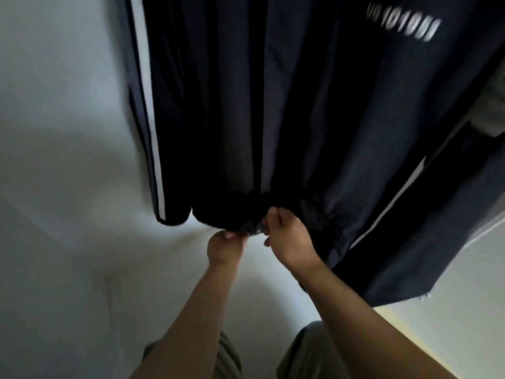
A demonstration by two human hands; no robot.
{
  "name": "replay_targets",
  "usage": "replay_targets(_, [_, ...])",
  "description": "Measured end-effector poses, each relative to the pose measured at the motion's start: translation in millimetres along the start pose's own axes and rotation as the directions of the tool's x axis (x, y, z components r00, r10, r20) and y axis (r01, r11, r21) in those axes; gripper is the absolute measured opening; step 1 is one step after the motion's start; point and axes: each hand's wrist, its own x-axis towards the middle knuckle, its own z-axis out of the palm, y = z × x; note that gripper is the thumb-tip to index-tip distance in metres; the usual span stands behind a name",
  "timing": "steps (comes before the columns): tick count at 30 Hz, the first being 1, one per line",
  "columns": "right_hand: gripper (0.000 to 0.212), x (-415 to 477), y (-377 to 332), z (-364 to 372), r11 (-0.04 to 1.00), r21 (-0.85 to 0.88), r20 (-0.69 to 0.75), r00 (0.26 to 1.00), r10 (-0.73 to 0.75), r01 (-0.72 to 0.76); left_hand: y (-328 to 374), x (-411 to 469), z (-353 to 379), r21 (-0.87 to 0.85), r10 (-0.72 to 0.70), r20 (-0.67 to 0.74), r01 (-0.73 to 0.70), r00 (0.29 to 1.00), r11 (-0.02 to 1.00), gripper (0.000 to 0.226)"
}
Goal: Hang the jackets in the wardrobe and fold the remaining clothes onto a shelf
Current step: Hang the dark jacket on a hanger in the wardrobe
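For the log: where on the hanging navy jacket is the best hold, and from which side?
The bottom hem of the navy jacket, near its middle, approached from below. The jacket hangs straight down, so the hem is its lowest free edge; thin fabric suits a pinch. The left hand and right hand pinch it there.

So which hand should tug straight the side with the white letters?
Probably the right hand: it pinches the hem of the navy jacket on the side below the white lettering. The left hand pinches the hem nearer the white-striped sleeve on the left.
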Motion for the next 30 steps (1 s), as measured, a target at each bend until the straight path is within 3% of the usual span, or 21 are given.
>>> replay_targets(5, [0.037,-6,-95,-44,0.969,0.033,-0.109,0.965,-0.240,0.245,113,-36,-21,0.101,0.351,0.041,-0.354,0.935,0.930,0.018])
replay_targets(10, [0.026,-20,-176,-103,0.851,-0.020,-0.293,0.810,-0.508,0.525,232,-87,-40,0.050,0.686,0.007,-0.686,0.727,0.726,0.012])
replay_targets(14, [0.014,-33,-235,-155,0.711,-0.152,-0.445,0.595,-0.669,0.686,324,-128,-47,0.004,0.878,-0.034,-0.879,0.477,0.478,0.011])
replay_targets(17, [0.010,-47,-269,-195,0.600,-0.340,-0.514,0.391,-0.764,0.724,388,-156,-51,0.068,0.965,-0.101,-0.966,0.240,0.248,0.008])
replay_targets(19, [0.014,-55,-285,-219,0.559,-0.468,-0.561,0.259,-0.786,0.684,423,-172,-51,0.154,0.990,-0.124,-0.985,0.060,0.079,0.006])
replay_targets(22, [0.023,-60,-293,-246,0.588,-0.647,-0.630,0.095,-0.771,0.486,462,-192,-48,0.275,0.976,-0.101,-0.948,-0.194,-0.160,0.008])
replay_targets(24, [0.031,-60,-287,-258,0.661,-0.643,-0.681,0.106,-0.725,0.386,479,-200,-45,0.441,0.935,-0.038,-0.845,-0.353,-0.302,0.015])
replay_targets(25, [0.036,-58,-283,-262,0.706,-0.611,-0.706,0.159,-0.691,0.359,486,-202,-44,0.525,0.928,-0.012,-0.792,-0.373,-0.312,0.019])
replay_targets(26, [0.042,-56,-278,-265,0.746,-0.571,-0.719,0.230,-0.656,0.343,493,-201,-44,0.582,0.942,-0.009,-0.768,-0.334,-0.267,0.022])
replay_targets(29, [0.050,-45,-270,-276,0.814,-0.434,-0.678,0.455,-0.578,0.387,506,-196,-48,0.567,0.992,-0.092,-0.824,-0.091,-0.023,0.026])
replay_targets(30, [0.049,-42,-272,-280,0.815,-0.395,-0.646,0.503,-0.574,0.423,507,-194,-50,0.535,0.991,-0.115,-0.845,-0.066,0.006,0.026])
